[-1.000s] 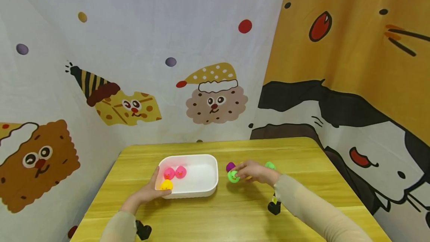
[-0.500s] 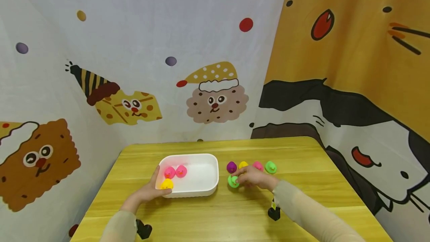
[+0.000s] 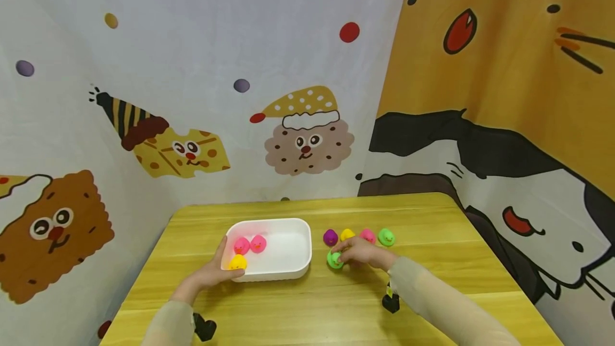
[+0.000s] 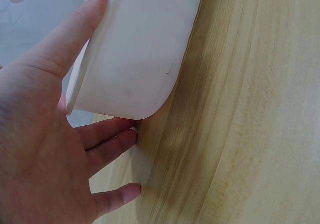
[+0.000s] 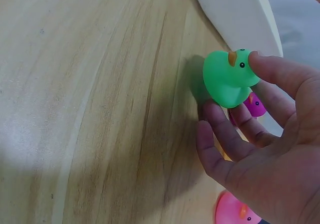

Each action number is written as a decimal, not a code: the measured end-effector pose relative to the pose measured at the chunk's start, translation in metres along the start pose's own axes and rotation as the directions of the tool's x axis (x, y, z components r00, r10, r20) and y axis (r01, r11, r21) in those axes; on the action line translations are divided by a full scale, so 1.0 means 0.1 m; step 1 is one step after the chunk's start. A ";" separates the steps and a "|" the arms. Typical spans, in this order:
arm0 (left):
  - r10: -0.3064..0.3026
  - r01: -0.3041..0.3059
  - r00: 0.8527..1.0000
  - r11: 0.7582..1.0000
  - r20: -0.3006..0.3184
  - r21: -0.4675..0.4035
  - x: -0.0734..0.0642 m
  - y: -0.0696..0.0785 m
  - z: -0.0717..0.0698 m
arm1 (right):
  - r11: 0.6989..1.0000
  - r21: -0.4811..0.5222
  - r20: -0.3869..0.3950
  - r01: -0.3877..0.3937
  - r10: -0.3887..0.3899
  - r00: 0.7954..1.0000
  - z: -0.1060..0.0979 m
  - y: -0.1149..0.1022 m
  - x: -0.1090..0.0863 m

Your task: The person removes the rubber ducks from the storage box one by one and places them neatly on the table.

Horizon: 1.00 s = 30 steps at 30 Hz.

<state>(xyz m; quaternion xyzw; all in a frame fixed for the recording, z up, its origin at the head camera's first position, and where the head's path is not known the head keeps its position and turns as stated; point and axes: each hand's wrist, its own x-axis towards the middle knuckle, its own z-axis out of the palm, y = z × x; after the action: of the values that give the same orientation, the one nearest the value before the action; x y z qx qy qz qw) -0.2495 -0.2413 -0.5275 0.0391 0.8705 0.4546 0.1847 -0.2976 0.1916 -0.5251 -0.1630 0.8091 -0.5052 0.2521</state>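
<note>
Bright green is what I track on my screens: the green duck (image 3: 334,260) sits in the grasp of the right hand (image 3: 360,253), thumb against its head, fingertips bent in against its body from the other side. Whether its base touches the wooden table (image 3: 269,308) or hangs just above it, I cannot tell; a shadow falls right beside it.

What I would steer by is sideways direction. The duck is at the far left of that hand, ahead of the knuckles, and the white tray (image 3: 288,274) lies further left again, its long axis running left to right. So its short right-hand wall faces the duck, near but apart, and I judge the route between them short and nearly level with the tabletop, save for the rim. The duck looks too round to give me a useful long axis.

The right hand is the nearer one by far. The left hand (image 3: 206,274) is at the tray's opposite end, spanning the near corner, fingers fairly straight and spread, thumb along the rim.

Just beyond the duck I note the purple duck (image 3: 330,237); I judge a swing away from me could bump it.
</note>
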 end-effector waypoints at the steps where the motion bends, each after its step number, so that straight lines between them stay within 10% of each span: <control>1: 0.007 -0.007 1.000 1.000 -0.001 0.000 0.00 -0.01 0.00 | 1.000 -0.008 0.000 -0.002 0.002 1.000 0.00 0.00 0.01; 30: -0.027 0.027 1.000 1.000 -0.013 0.013 -0.01 0.03 0.01 | 0.993 -0.116 0.006 0.000 0.001 1.000 0.05 -0.03 0.13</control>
<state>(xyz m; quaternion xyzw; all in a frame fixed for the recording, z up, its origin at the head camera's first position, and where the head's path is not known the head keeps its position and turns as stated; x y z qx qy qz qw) -0.2482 -0.2394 -0.5248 0.0256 0.8750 0.4467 0.1849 -0.3054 0.1794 -0.5277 -0.1789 0.8363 -0.4568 0.2447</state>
